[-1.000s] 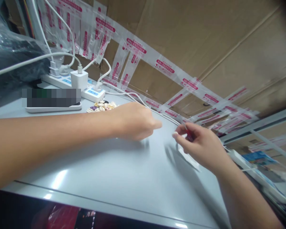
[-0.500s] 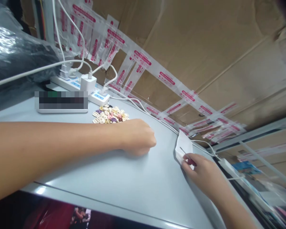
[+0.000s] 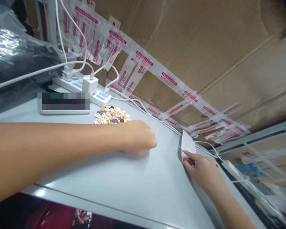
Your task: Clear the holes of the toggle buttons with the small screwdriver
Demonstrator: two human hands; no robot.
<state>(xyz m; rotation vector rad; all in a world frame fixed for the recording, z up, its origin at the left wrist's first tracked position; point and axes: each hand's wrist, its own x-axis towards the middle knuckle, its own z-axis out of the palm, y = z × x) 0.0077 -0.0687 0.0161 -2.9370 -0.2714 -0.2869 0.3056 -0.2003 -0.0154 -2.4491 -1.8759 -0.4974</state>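
My left hand (image 3: 141, 138) rests on the light grey tabletop (image 3: 133, 187) as a closed fist, knuckles up. Its fingertips are turned away, so whatever they hold, if anything, is hidden. Just behind that wrist lies a pile of small cream, pink, purple and brown button-like pieces (image 3: 112, 115), partly covered by the forearm. At the right, my right hand (image 3: 200, 168) pinches a thin tool with a slim metal tip and a dark red handle (image 3: 191, 161); its exact kind does not show. Beyond the fingers, a white sheet of paper (image 3: 187, 143) lies by the back edge.
A white power strip (image 3: 98, 98) with plugs and cables sits at the back left, beside a blurred-out device with a white base (image 3: 64, 112). Black plastic wrapping (image 3: 21, 60) bulges at the far left. Taped cardboard (image 3: 162, 92) slants along the back; a metal frame (image 3: 257, 135) stands right.
My right hand has shifted slightly, and its tool has turned so the red handle shows. The left fist stays in place. The whole view has moved a little.
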